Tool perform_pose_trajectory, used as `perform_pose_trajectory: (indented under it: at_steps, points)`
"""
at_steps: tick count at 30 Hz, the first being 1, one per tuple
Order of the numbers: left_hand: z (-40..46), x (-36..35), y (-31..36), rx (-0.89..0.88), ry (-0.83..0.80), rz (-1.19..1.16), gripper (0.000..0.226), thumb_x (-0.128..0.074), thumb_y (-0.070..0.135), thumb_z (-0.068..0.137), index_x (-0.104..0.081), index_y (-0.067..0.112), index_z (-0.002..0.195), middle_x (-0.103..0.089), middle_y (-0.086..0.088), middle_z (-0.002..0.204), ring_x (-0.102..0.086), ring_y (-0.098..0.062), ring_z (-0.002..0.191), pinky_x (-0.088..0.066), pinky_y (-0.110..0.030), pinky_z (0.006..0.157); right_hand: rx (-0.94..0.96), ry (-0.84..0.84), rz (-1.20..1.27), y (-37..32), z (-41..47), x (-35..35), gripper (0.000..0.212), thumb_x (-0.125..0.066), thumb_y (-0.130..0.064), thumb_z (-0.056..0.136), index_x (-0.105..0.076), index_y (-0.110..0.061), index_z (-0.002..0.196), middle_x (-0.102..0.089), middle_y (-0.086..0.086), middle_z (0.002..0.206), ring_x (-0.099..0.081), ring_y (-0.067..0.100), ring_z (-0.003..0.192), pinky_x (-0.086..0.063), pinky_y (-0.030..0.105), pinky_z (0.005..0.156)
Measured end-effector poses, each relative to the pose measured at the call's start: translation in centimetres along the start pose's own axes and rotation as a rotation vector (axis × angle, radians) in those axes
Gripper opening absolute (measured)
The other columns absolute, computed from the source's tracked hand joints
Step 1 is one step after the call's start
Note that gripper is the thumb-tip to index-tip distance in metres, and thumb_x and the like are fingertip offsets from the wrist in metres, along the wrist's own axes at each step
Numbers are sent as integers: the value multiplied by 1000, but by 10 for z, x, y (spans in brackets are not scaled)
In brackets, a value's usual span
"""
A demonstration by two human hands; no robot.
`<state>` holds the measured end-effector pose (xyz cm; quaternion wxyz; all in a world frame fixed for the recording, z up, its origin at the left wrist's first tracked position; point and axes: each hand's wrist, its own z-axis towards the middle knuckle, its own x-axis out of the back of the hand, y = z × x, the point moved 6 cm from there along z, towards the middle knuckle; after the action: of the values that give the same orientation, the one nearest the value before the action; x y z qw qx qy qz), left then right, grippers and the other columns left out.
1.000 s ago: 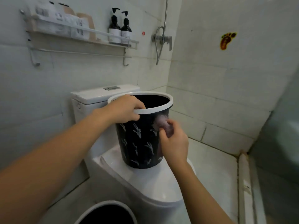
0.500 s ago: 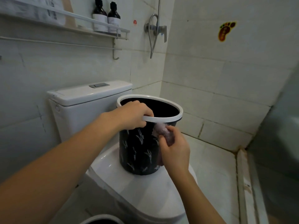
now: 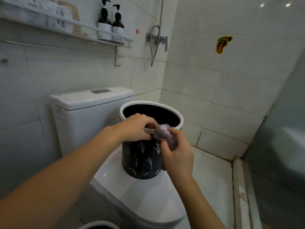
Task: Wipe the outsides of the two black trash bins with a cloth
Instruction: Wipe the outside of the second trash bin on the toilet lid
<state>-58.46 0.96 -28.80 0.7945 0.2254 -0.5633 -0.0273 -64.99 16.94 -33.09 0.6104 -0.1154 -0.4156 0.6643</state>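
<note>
Left hand [image 3: 137,127] curls over the bin [image 3: 142,156] rim, gripping it. Right hand [image 3: 178,154] clutches the cloth [image 3: 165,134], pressing it against the rim.

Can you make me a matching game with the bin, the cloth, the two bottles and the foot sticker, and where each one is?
Things:
1. bin
2. cloth
3. bottles
4. foot sticker

Places:
A. on the wall shelf
B. in the right hand
C. stuck on the wall tiles
D. standing on the closed toilet lid

Pairs: 1-D, 2-B, 3-A, 4-C
</note>
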Motion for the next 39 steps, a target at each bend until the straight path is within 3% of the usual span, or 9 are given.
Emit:
perform_pose_trajectory:
  at_steps: [4,9,12,18,24,28,32,36,39]
  points:
    - [-4,19,18,-48,99,-333,49,-79,8,75,-68,24,119,-72,12,104,-64,6,99,-42,-5,77,-6,-22,-16,-18,18,-3,33,-66,-30,90,-60,-32,123,-67,-11,105,-61,9,89,-51,29,75]
    - [-6,30,19,-46,104,-684,42,-77,13,71,-67,26,109,-75,1,105,-70,-9,101,-53,-26,95,-71,-97,125,-31,32,-7,46,-69,-31,88,-49,-32,129,-62,-16,108,-61,6,96,-53,29,82]
    - [-4,37,14,-42,159,-627,38,-75,0,84,-64,26,111,-73,0,106,-69,-9,100,-52,-33,101,-152,-147,268,-33,36,-10,57,-74,-28,83,-47,-26,133,-61,-14,113,-61,5,101,-53,28,86]
    - [-6,46,17,-56,196,-603,26,-68,-2,89,-66,21,99,-70,-2,92,-65,-11,86,-56,-36,86,-246,-175,515,-40,48,-7,7,-64,-20,95,-71,-20,97,-74,-8,83,-69,5,80,-54,25,74]
    - [-5,61,22,-61,269,-323,19,-75,15,86,-67,32,90,-66,9,79,-59,-4,73,-49,-29,75,-348,-245,589,-40,61,-1,19,-71,-7,88,-69,-14,70,-69,4,70,-64,16,69,-53,28,63]
    - [-2,62,21,-36,215,-328,16,-73,14,88,-64,22,98,-68,-2,92,-63,-16,86,-53,-32,80,-341,-266,577,-41,66,0,19,-69,-6,90,-67,-10,71,-67,2,67,-62,12,64,-50,25,59]
    - [-2,54,17,29,161,-494,16,-69,10,92,-54,8,97,-61,-7,83,-57,-19,71,-51,-31,61,-266,-144,499,-41,69,4,15,-68,-10,91,-63,-11,77,-60,1,67,-55,11,64,-46,27,61]
    - [-3,50,16,51,173,-600,22,-70,12,91,-48,13,90,-59,-6,77,-57,-14,67,-50,-25,60,-295,-137,524,-39,71,0,13,-61,-14,97,-57,-13,84,-59,0,68,-53,9,60,-44,21,53]
    - [-4,48,16,25,127,-661,25,-74,12,87,-55,19,101,-68,-2,88,-66,-9,74,-55,-26,67,-330,-121,532,-32,72,-5,13,-58,-14,98,-55,-15,86,-61,4,74,-54,16,70,-46,33,64]
